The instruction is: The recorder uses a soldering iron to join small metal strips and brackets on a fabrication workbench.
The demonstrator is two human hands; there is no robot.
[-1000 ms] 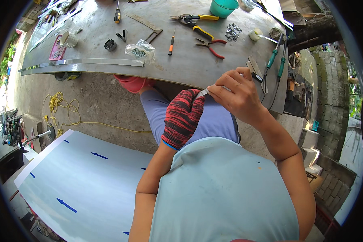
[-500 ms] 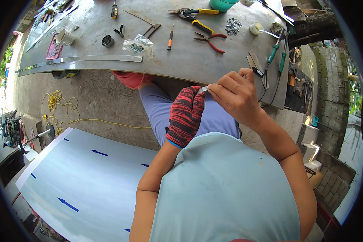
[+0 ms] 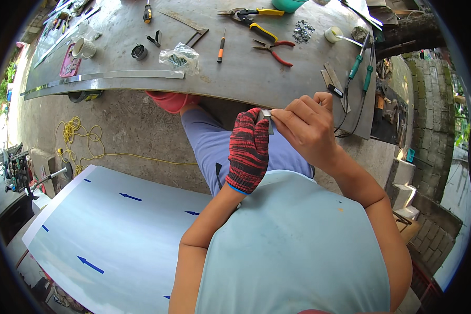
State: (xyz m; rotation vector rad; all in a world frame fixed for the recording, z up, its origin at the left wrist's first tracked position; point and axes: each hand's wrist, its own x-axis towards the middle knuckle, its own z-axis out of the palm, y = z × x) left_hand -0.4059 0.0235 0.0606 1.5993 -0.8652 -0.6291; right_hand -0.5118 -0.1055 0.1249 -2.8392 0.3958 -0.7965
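Note:
My left hand (image 3: 250, 149) wears a red and black knitted glove and pinches a small grey metal piece (image 3: 267, 114) from the left. My bare right hand (image 3: 306, 127) grips the same piece from the right, fingertips meeting the glove just in front of the workbench (image 3: 246, 73) edge. Most of the metal piece is hidden between the fingers. Both hands are held above my lap.
On the bench lie red-handled pliers (image 3: 275, 52), yellow-handled snips (image 3: 254, 18), an orange screwdriver (image 3: 221, 48), a plastic bag (image 3: 180, 56), a long metal strip (image 3: 104, 78), two green-handled tools (image 3: 362, 68) and a pile of small fasteners (image 3: 302, 31). A white sheet with blue arrows (image 3: 104, 230) lies lower left; yellow cord (image 3: 83, 138) on the ground.
Both hands stay together on the small metal piece. The view has tilted down a little, so the bench and hands sit lower in the picture.

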